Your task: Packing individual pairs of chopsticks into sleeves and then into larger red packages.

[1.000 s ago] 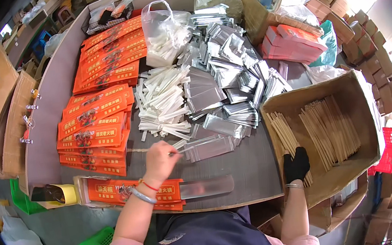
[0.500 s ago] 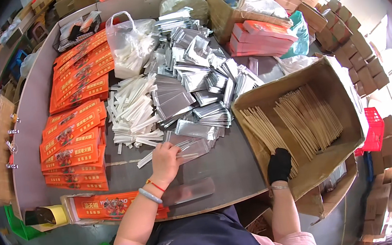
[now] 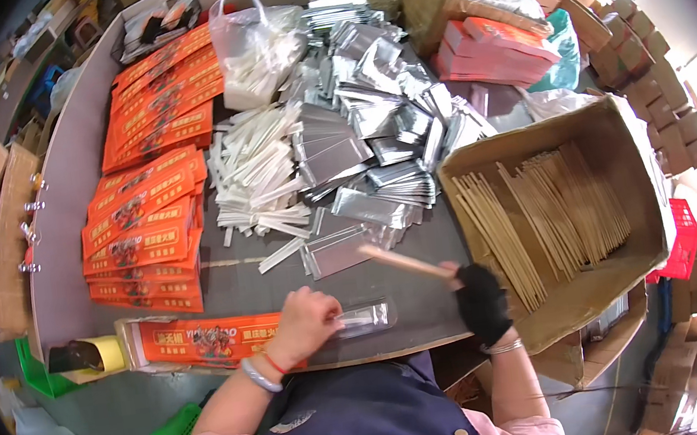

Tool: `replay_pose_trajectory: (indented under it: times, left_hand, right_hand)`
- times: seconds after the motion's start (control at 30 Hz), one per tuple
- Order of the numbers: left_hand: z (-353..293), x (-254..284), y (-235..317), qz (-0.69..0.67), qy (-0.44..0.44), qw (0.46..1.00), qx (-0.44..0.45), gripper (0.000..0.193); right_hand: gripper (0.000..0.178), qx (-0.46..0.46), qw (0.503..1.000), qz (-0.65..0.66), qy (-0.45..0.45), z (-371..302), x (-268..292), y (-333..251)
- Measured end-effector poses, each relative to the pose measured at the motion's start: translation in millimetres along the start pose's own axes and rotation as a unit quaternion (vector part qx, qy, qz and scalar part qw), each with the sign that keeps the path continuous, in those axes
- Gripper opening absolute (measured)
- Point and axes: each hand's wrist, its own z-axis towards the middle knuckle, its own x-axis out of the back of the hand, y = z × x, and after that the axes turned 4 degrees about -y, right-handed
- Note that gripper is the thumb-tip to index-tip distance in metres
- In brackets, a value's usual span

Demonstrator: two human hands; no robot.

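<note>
My left hand [image 3: 307, 320] is closed near the table's front edge, its fingertips pinching the left end of a small clear plastic packet [image 3: 368, 318]. In my right hand [image 3: 483, 304], which wears a black glove with bare fingertips, is a pair of wooden chopsticks [image 3: 406, 262] pointing up and to the left. The glove is just left of an open cardboard carton [image 3: 570, 309] holding many loose chopsticks [image 3: 573, 207]. Beside my left wrist, an orange printed sleeve [image 3: 207, 338] lies in a shallow cardboard tray, partly covered by my hand.
Stacks of orange printed sleeves [image 3: 142, 234] line the table's left side. White paper strips [image 3: 260, 172] and silvery flat packets [image 3: 388, 117] are heaped in the middle. Behind them stand a plastic bag [image 3: 258, 59] and pink-red bundles [image 3: 493, 52]. Low walls edge the table.
My right hand has come out of the carton to the left with the chopsticks. My left hand has moved from the packet heap toward me, onto the clear packet. The whole view has shifted slightly.
</note>
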Motion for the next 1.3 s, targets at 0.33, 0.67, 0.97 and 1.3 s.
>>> replay_pose_trajectory:
  times: [0.33,0.67,0.97,1.3]
  left_hand:
    - [-58,-13,-7,0.045,0.063,0.995,0.062,0.073]
    - [-27,-17,1,0.095,0.103,0.99,0.023,0.069]
    - [-13,68,11,0.169,-0.098,0.975,-0.103,0.017]
    - [-58,-15,-27,0.071,0.19,0.955,0.219,0.098]
  right_hand:
    - [0.023,0.17,0.971,0.029,-0.163,-2,-97,-38]
    - [0.027,0.027,0.965,0.246,-0.088,-2,-132,-74]
    - [0.064,0.138,0.983,-0.027,-0.12,18,-63,-76]
    - [0.066,0.068,0.99,-0.101,-0.073,7,-36,-68]
